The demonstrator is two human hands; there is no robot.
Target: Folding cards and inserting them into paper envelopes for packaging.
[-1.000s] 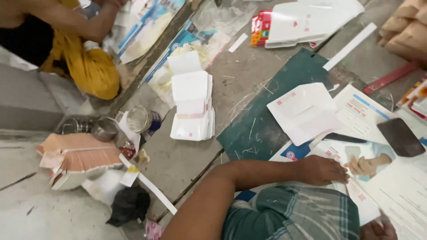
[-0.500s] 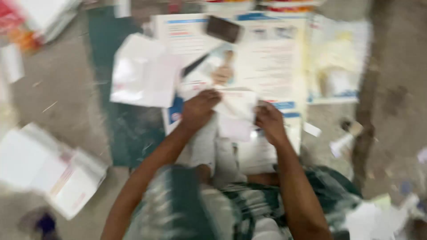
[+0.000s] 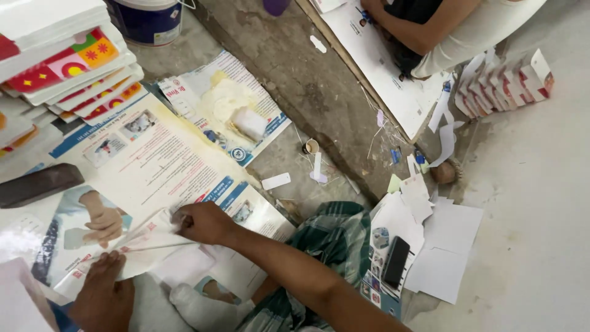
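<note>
While our right hand [image 3: 203,222] pinches the upper end of a white paper sheet [image 3: 138,249] with red edging, our left hand [image 3: 104,289] presses flat on its lower end, so the sheet is held closed between thumb and fingers on one side and pinned under an open palm on the other. Its long axis runs diagonally, from lower left near the left hand up to the right hand, and it lies partly folded, creased along that line. It rests on a large glossy poster [image 3: 153,166] spread over the floor, printed with blue bands and photographs, its surface shiny with reflected light.

Beside the poster we see a dark flat bar [image 3: 38,183] lying on its left part, and a stack of white cartons [image 3: 67,61] with red, yellow and green panels at the upper left. A blue bucket [image 3: 147,21] stands behind them. A smaller printed sheet holds a pale lump of paste [image 3: 230,101] and a white pad. The floor is rough grey concrete [image 3: 307,86], strewn with paper scraps. By our checked green cloth [image 3: 332,240] a black phone [image 3: 395,261] lies on loose white paper. Another person's arm [image 3: 424,27] reaches over a board at the top right, near a row of folded white cartons [image 3: 504,80].

Compared with half a second ago, our view has swung round, and both hands now sit towards the lower left rather than the centre.
</note>
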